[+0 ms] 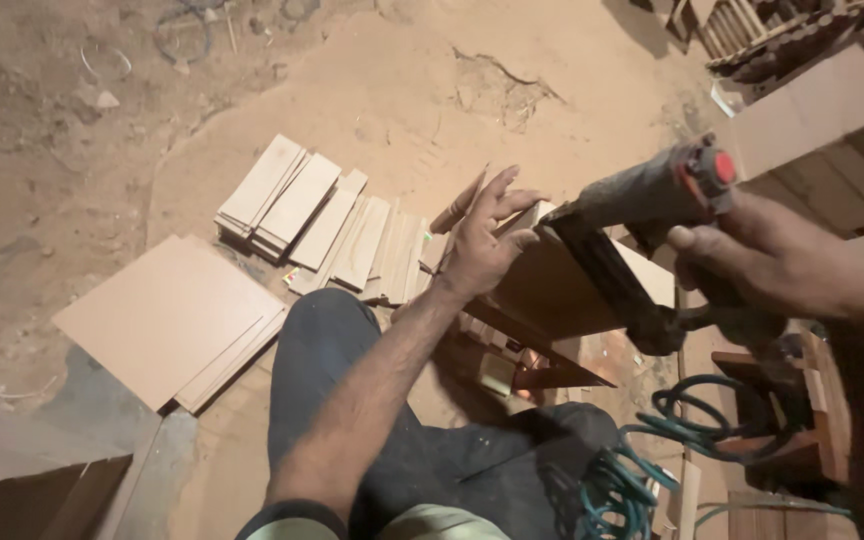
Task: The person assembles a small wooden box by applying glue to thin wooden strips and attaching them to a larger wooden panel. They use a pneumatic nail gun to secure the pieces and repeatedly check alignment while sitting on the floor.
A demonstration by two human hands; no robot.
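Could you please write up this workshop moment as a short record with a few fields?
Setting: sawdust-covered floor, seen from a head camera looking down
Left hand: fingers spread, pressed against the wooden panel
Right hand: gripping the nail gun, whose nose meets the panel's top edge
Hose: coiled green air hose lying below the gun
Stock: small wooden slats spread out beyond the left hand; flat square boards stacked to their left
Posture: knee in dark trousers raised beneath the left forearm
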